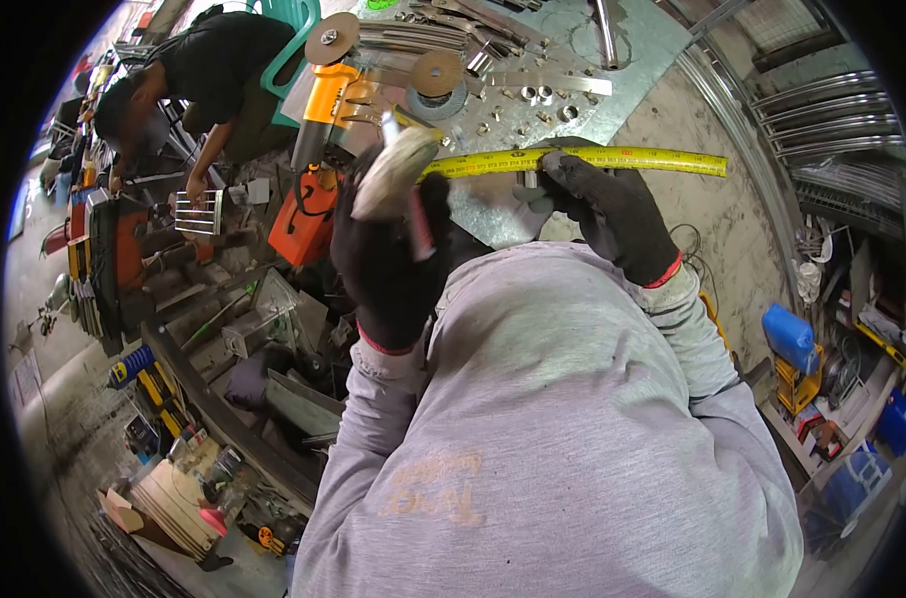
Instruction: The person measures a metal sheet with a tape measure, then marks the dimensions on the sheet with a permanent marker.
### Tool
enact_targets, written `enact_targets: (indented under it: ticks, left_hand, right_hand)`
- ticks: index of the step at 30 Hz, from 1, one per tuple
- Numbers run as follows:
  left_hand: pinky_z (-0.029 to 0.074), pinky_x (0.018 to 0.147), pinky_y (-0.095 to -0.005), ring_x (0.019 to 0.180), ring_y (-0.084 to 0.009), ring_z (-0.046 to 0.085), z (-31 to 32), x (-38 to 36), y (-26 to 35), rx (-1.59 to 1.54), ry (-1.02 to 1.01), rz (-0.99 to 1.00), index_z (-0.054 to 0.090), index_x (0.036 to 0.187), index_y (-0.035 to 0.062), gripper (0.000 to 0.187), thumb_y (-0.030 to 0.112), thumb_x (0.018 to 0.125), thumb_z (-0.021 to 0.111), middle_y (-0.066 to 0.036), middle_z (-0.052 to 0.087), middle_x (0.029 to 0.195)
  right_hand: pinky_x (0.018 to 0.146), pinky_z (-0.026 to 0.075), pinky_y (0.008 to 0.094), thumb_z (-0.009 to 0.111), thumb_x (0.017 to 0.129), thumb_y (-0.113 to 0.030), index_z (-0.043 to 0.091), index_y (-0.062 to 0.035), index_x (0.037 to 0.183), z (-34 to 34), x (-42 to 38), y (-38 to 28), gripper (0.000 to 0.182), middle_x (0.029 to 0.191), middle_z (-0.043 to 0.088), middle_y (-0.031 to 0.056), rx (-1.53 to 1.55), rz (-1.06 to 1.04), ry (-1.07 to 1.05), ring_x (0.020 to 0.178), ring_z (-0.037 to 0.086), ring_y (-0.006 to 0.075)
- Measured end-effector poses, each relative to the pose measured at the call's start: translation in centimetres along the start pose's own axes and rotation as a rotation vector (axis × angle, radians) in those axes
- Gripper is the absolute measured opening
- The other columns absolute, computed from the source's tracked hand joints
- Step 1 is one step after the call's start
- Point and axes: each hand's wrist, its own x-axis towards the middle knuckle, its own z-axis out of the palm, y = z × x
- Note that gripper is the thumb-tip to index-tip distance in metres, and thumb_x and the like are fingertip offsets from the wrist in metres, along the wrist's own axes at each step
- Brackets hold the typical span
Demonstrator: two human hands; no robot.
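Observation:
A yellow tape measure (662, 160) stretches between my black-gloved hands above the metal work table (642, 100), its free end reaching past the right. My left hand (385, 254) is closed around the left part of the tape. A blurred, off-white object (398, 174) covers those fingers; I cannot make out its kind. By the same palm is a thin red-and-white stick (420, 229), also smeared. My right hand (612, 204) pinches the tape from below, thumb and fingers together. Close to its fingertips shows a small shiny metal piece (529, 181), partly hidden.
An orange angle grinder (328, 100) stands left of the tape, near a cutting disc (437, 74). Small metal rings (544, 94) and a flat steel strip (557, 84) lie beyond. Another person (224, 85) bends over at the left. Steel tubes (821, 110) are stacked right.

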Motion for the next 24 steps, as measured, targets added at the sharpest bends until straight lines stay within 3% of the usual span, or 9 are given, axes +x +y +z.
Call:
enact_targets:
  ticks: [1,4,8,10,11,15,18,21,24]
  left_hand:
    - [0.060,0.093,-0.0420,0.097,-0.0299,0.076,0.0,0.2,-0.9,0.084,-0.131,0.019,0.071,0.127,0.0027,0.028,0.002,0.099,0.068,-0.015,0.077,0.112]
    - [0.057,0.098,-0.0445,0.108,-0.0353,0.072,0.2,1.1,-1.3,0.204,-0.399,0.020,0.073,0.127,0.0069,0.039,-0.003,0.089,0.070,-0.015,0.075,0.115]
    - [0.053,0.098,-0.0477,0.112,-0.0396,0.068,1.2,0.6,-1.7,0.223,-0.575,-0.024,0.073,0.129,0.0095,0.055,-0.006,0.076,0.072,-0.016,0.074,0.119]
    - [0.055,0.095,-0.0455,0.109,-0.0388,0.071,1.5,0.3,-2.3,0.230,-0.611,-0.046,0.074,0.128,0.0087,0.049,-0.004,0.082,0.072,-0.016,0.076,0.119]
    - [0.055,0.095,-0.0455,0.109,-0.0388,0.071,1.7,0.0,-2.5,0.228,-0.612,-0.039,0.074,0.128,0.0087,0.049,-0.004,0.082,0.072,-0.016,0.076,0.119]
    - [0.056,0.068,-0.0303,0.073,-0.0205,0.072,1.6,-0.5,-2.1,-0.056,-0.478,-0.299,0.076,0.118,0.0049,0.022,0.006,0.096,0.072,-0.013,0.081,0.102]
    - [0.052,0.060,-0.0262,0.067,-0.0060,0.066,0.7,0.5,-0.5,-0.415,-0.415,-0.980,0.075,0.118,0.0006,0.023,0.004,0.098,0.066,-0.005,0.077,0.081]
    - [0.050,0.060,-0.0251,0.068,-0.0052,0.064,-0.6,-0.5,-2.4,-0.274,-0.594,-0.761,0.075,0.112,-0.0007,0.016,0.006,0.100,0.067,-0.003,0.076,0.080]
    - [0.046,0.059,-0.0233,0.066,-0.0027,0.059,-0.7,-0.5,-1.4,-0.470,-0.457,-0.902,0.074,0.104,-0.0010,0.012,0.009,0.101,0.068,0.001,0.071,0.075]
  right_hand:
    - [0.070,0.057,0.0239,0.060,0.112,-0.019,0.070,0.0041,0.128,-0.1,0.1,-0.1,0.029,0.100,0.076,0.0061,-0.346,-0.224,-0.044,0.084,0.070,0.0108]
    - [0.084,0.064,0.0348,0.058,0.110,-0.004,0.066,-0.0014,0.137,0.1,0.0,-1.0,0.028,0.114,0.077,0.0153,-0.092,-0.093,-0.072,0.097,0.079,0.0234]
    - [0.083,0.063,0.0331,0.052,0.113,-0.010,0.066,0.0013,0.134,-0.3,0.2,-1.0,0.028,0.111,0.076,0.0152,-0.218,-0.190,-0.047,0.095,0.078,0.0217]
    - [0.087,0.060,0.0319,0.054,0.113,-0.016,0.064,0.0041,0.135,-0.1,0.6,-0.7,0.032,0.114,0.075,0.0133,0.601,0.324,-0.018,0.098,0.075,0.0197]
    - [0.087,0.060,0.0319,0.054,0.113,-0.016,0.064,0.0041,0.135,0.0,0.7,-1.0,0.032,0.114,0.075,0.0133,0.601,0.319,-0.013,0.098,0.075,0.0197]
    - [0.094,0.058,0.0327,0.064,0.106,-0.016,0.060,0.0033,0.138,0.2,0.6,-1.9,0.038,0.123,0.073,0.0117,0.806,0.329,0.078,0.107,0.073,0.0193]
    - [0.095,0.057,0.0325,0.067,0.103,-0.014,0.061,0.0009,0.136,-0.1,0.6,-0.4,0.037,0.125,0.073,0.0118,0.686,0.316,0.097,0.109,0.073,0.0189]
    - [0.095,0.058,0.0327,0.068,0.101,-0.011,0.062,0.0000,0.133,-0.1,0.6,0.6,0.034,0.124,0.073,0.0123,0.616,0.311,0.105,0.109,0.073,0.0183]
    - [0.095,0.058,0.0337,0.069,0.100,-0.010,0.062,0.0001,0.131,-0.1,0.8,0.7,0.033,0.124,0.073,0.0123,0.641,0.312,0.112,0.110,0.073,0.0182]
